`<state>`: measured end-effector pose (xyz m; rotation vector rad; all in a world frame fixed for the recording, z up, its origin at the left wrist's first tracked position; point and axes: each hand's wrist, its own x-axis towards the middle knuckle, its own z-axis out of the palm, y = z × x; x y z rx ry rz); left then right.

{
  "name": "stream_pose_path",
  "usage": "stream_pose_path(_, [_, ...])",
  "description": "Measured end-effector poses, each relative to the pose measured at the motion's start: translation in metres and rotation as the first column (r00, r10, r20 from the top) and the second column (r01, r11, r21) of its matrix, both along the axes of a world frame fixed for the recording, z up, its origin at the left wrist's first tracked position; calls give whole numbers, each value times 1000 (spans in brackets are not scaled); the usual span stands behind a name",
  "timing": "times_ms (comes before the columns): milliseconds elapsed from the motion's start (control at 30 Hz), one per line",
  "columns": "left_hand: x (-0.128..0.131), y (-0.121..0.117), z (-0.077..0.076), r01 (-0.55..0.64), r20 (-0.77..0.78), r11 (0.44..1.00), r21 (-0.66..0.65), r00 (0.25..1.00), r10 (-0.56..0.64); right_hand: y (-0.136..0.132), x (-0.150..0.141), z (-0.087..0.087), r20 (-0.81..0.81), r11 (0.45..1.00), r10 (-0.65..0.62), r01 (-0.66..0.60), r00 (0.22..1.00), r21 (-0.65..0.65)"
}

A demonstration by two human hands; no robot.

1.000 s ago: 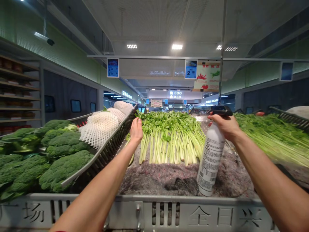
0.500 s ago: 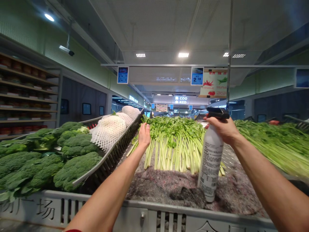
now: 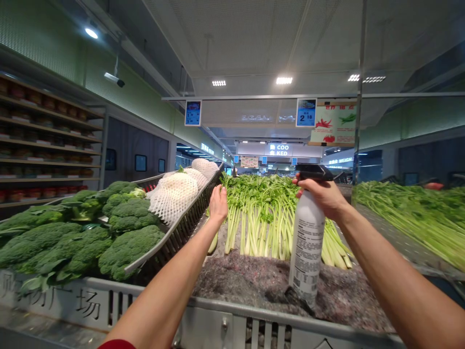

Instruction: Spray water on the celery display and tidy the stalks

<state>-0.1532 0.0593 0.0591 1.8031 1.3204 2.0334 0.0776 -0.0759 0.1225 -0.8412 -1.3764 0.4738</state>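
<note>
My right hand [image 3: 323,196] is wrapped round the neck of a white spray bottle [image 3: 308,247] with a black trigger head. The bottle stands nearly upright in front of the celery [image 3: 263,220], hiding some of its stalks. Printed text covers its side. My left hand [image 3: 219,202] is at the left edge of the celery, fingers stretched upward and holding nothing visible; whether it touches the leaves I cannot tell. Beneath the bottle, a greyish mottled cloth [image 3: 241,278] lies along the front of the display.
On the left, broccoli [image 3: 132,249] and produce in white foam nets [image 3: 176,194] sit behind a slatted divider [image 3: 174,240]. A metal rail [image 3: 203,305] runs along the front. At right, a mirror-like panel [image 3: 392,232] shows more celery. Price signs [image 3: 305,112] hang overhead.
The bottle in my right hand has shifted left across the celery, uncovering stalks on its right. The view has turned slightly left. My left hand stays near the celery's left edge.
</note>
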Motion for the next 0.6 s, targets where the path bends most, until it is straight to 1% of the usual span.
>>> stream_pose_path(133, [1, -3, 4, -4, -11, 1000, -9, 1000, 4, 0, -18, 3, 91, 998, 42, -46, 995, 35])
stream_pose_path(233, [-1, -6, 5, -13, -23, 999, -30, 1000, 12, 2, -27, 0, 133, 993, 114, -118, 985, 23])
stream_pose_path(367, [-4, -4, 4, -29, -34, 999, -15, 999, 28, 1, -31, -2, 175, 979, 201, -203, 964, -6])
stream_pose_path(500, [-4, 0, 2, -29, -24, 999, -14, 999, 29, -2, -33, -3, 199, 973, 228, -229, 953, -18])
stream_pose_path(600, [-2, 1, 2, -17, -17, 1000, -10, 1000, 17, -1, -31, -3, 201, 977, 212, -212, 957, -17])
